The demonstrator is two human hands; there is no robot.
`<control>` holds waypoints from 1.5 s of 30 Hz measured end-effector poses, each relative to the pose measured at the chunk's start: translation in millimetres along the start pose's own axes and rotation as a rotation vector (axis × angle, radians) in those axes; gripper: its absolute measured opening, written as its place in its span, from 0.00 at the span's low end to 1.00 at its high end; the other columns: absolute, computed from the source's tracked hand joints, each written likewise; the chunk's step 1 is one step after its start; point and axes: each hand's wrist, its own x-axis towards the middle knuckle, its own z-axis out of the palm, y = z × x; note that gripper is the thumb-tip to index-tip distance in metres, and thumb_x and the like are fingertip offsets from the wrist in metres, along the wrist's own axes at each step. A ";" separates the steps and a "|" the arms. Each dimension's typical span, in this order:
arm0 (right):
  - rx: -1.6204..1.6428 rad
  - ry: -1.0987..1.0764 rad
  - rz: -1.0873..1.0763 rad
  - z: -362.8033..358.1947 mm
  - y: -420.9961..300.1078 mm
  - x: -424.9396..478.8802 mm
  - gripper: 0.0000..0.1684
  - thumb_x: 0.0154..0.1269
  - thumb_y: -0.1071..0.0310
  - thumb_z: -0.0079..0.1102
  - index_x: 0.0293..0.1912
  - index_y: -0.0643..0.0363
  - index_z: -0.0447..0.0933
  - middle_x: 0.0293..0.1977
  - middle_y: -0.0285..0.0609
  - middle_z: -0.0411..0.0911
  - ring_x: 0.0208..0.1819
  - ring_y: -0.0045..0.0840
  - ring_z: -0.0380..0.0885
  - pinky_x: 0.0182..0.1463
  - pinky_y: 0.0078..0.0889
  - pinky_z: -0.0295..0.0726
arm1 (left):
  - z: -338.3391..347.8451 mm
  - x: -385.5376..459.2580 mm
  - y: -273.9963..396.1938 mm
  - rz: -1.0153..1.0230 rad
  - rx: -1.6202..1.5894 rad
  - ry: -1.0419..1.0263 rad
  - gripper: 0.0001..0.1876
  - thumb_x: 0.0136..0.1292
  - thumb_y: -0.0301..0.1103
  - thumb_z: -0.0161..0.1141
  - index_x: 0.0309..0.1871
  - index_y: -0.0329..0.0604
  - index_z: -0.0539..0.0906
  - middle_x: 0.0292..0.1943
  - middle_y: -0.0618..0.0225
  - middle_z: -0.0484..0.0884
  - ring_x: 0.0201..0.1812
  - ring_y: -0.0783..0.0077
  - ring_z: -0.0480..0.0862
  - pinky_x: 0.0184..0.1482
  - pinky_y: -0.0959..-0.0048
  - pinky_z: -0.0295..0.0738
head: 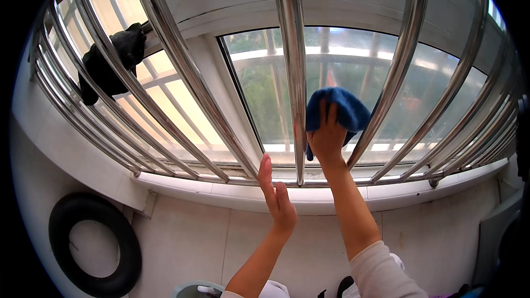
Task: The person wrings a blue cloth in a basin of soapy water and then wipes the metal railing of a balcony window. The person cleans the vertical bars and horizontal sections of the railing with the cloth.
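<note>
Between two upright bars of a stainless steel window guard [291,74], my right hand [329,138] reaches through and presses a blue cloth [345,109] toward the window pane [261,87] behind. The fingers lie over the cloth, which bunches around them. My left hand [279,203] is raised just in front of the guard's lower rail, left of the right forearm, with fingers extended and nothing held. Whether its fingertips touch a bar is unclear.
A black cloth-like bundle [112,64] hangs among the bars at left. A black rubber ring [56,236] leans against the lower left wall. A pale bucket [186,289] stands at the bottom. The white sill [248,196] runs below the guard.
</note>
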 end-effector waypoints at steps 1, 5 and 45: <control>0.026 -0.109 -0.013 9.1 2.2 -23.7 0.37 0.53 0.52 0.61 0.65 0.43 0.68 0.60 0.44 0.67 0.60 0.43 0.68 0.61 0.53 0.66 | -0.6 -1.4 0.2 0.019 -0.023 -0.129 0.19 0.73 0.31 0.37 0.62 0.36 0.67 0.65 0.56 0.66 0.67 0.62 0.66 0.67 0.64 0.59; -0.050 -0.152 -0.160 -6.2 13.5 -40.5 0.39 0.51 0.57 0.64 0.65 0.39 0.67 0.59 0.41 0.67 0.58 0.40 0.70 0.57 0.49 0.71 | 11.5 -13.5 3.9 0.077 -0.041 -0.538 0.15 0.66 0.19 0.41 0.52 0.34 0.75 0.56 0.54 0.76 0.58 0.61 0.75 0.59 0.69 0.69; 0.994 -1.302 0.139 -167.5 120.0 -179.2 0.26 0.69 0.56 0.54 0.62 0.55 0.69 0.52 0.46 0.77 0.52 0.36 0.76 0.54 0.33 0.75 | 179.4 161.6 10.6 1.082 0.856 -0.353 0.36 0.61 0.59 0.54 0.71 0.61 0.61 0.73 0.61 0.53 0.68 0.51 0.63 0.66 0.48 0.60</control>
